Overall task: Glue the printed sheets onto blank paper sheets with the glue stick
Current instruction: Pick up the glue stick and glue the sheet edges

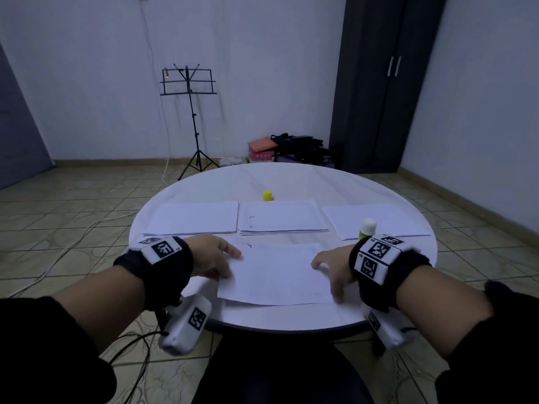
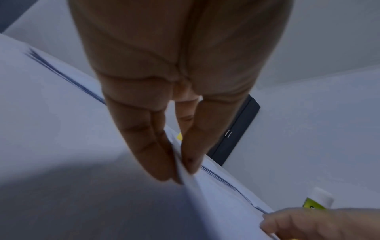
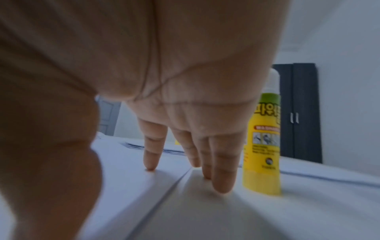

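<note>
A white sheet [image 1: 274,272] lies at the front of the round white table [image 1: 291,179], seemingly on top of another sheet. My left hand [image 1: 221,263] pinches its left edge between thumb and fingers [image 2: 156,162], lifting that edge of the sheet [image 2: 216,203] slightly. At the right edge, my right hand [image 1: 326,275] rests with straight fingers [image 3: 222,178], the tips touching the sheet [image 3: 127,178] and the table. The yellow glue stick [image 1: 368,228] [image 3: 263,146] stands upright, uncapped, just behind my right wrist. Its yellow cap [image 1: 267,195] sits farther back.
Behind the front sheet lie a blank stack [image 1: 192,217] at left, a printed stack [image 1: 281,217] in the middle and more paper [image 1: 376,220] at right. Beyond the table are a music stand [image 1: 189,83], bags on the floor [image 1: 291,148] and a dark wardrobe [image 1: 385,83].
</note>
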The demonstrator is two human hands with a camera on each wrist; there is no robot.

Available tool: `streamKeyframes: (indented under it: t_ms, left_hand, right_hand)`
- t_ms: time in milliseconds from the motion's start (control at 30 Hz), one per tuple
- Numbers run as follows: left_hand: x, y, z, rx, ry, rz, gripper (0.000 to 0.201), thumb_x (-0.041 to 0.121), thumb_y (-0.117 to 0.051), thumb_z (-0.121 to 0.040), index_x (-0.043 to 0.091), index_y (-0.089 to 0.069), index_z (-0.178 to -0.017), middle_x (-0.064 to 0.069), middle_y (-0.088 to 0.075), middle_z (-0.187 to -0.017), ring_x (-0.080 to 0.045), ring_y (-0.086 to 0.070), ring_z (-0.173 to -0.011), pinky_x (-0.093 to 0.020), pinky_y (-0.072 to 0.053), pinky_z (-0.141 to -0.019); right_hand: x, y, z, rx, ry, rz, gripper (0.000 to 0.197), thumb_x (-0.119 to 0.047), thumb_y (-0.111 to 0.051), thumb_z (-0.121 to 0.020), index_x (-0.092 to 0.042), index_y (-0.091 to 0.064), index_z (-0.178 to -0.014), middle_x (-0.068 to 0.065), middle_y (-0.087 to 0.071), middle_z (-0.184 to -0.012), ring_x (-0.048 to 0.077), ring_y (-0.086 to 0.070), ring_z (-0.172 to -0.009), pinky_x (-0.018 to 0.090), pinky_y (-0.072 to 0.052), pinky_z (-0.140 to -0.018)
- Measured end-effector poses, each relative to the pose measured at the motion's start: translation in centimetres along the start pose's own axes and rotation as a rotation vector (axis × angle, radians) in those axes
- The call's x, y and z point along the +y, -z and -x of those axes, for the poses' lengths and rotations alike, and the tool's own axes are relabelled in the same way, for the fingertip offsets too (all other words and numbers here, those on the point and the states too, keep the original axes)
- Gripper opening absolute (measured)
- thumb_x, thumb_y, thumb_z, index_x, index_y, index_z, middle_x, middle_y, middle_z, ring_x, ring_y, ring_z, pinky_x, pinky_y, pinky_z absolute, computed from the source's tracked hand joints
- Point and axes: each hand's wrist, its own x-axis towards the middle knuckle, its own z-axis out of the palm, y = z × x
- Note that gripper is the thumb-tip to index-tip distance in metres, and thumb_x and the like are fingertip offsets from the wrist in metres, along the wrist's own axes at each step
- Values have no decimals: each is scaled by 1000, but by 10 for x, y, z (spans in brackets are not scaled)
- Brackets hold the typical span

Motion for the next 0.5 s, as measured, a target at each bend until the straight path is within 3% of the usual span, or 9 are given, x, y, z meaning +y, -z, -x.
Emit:
streamKeyframes:
  t_ms: [67,100,167,200,267,367,433,500]
  left_hand:
    - [-4,3,3,49,-76,-41,52,-16,-64,-76,14,-63,-119,-1,-58,-103,-19,-61,-78,-20,-56,-64]
    - [-5,6,5,69,-115,-65,55,-12,-67,-76,19,-62,-122,4,-57,-107,-17,-62,-83,-19,-54,-70]
    - [-6,11,8,93,-180,-80,59,-6,-70,-77,27,-59,-124,9,-62,-103,-11,-63,-84,-14,-48,-73]
    - [-6,13,9,107,-206,-70,59,-6,-70,-77,28,-58,-124,8,-65,-102,-9,-64,-83,-13,-48,-73]
    - [-5,16,9,144,-240,-41,62,-8,-69,-76,25,-58,-127,2,-68,-105,-12,-66,-85,-18,-50,-80]
    - [-3,21,3,190,-260,6,61,-11,-68,-76,22,-58,-127,-5,-70,-105,-16,-66,-89,-25,-50,-89]
    - [0,25,-7,202,-250,1,58,-7,-69,-76,25,-59,-124,-9,-71,-105,-15,-66,-95,-22,-48,-86]
    - [6,31,-21,218,-241,-7,54,-4,-70,-77,25,-60,-121,-12,-70,-106,-16,-65,-95,-15,-46,-76]
  right_hand:
    - [2,1,4,32,4,-124,67,-19,-70,-81,-13,-41,-141,0,-52,-107,16,-50,-93,21,-41,-65]
    - [3,1,4,64,-1,-208,62,-21,-69,-82,-13,-44,-138,-2,-50,-104,14,-47,-89,17,-35,-59]
    - [3,1,0,130,-18,-389,55,-26,-68,-84,-16,-48,-135,-5,-53,-106,12,-45,-87,13,-32,-57]
    - [3,2,-4,150,-32,-471,53,-29,-68,-85,-16,-50,-133,-5,-53,-99,12,-46,-80,15,-31,-56]
    - [2,2,-12,177,-90,-631,49,-34,-70,-82,-12,-56,-124,-2,-49,-80,14,-45,-66,20,-33,-53]
    - [1,6,-20,226,-170,-782,36,-37,-70,-80,-13,-50,-100,2,-43,-70,17,-41,-58,26,-31,-52]
    - [-2,11,-27,264,-173,-812,31,-33,-66,-85,-13,-53,-104,3,-44,-71,18,-44,-61,25,-30,-51]
    - [-4,20,-39,302,-153,-749,30,-29,-61,-88,-9,-56,-110,4,-49,-84,21,-51,-79,21,-31,-52]
